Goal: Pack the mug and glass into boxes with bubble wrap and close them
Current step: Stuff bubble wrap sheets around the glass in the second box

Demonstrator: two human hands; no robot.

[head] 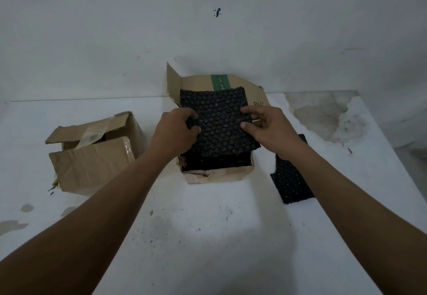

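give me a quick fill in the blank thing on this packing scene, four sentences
The left hand and right hand grip a sheet of bubble wrap whose colour is ____.
They hold it over the open box, whose back flap bears a ____ stripe.
A spare sheet lies on the table to the ____ of that box.
The taped box stands to the open box's ____.
Missing words: black; green; right; left.

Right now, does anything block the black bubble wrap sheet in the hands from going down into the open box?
Nothing visible does. The left hand and right hand pinch the black bubble wrap sheet directly over the open cardboard box, whose flaps stand clear of the opening. Its inside is too dark to read.
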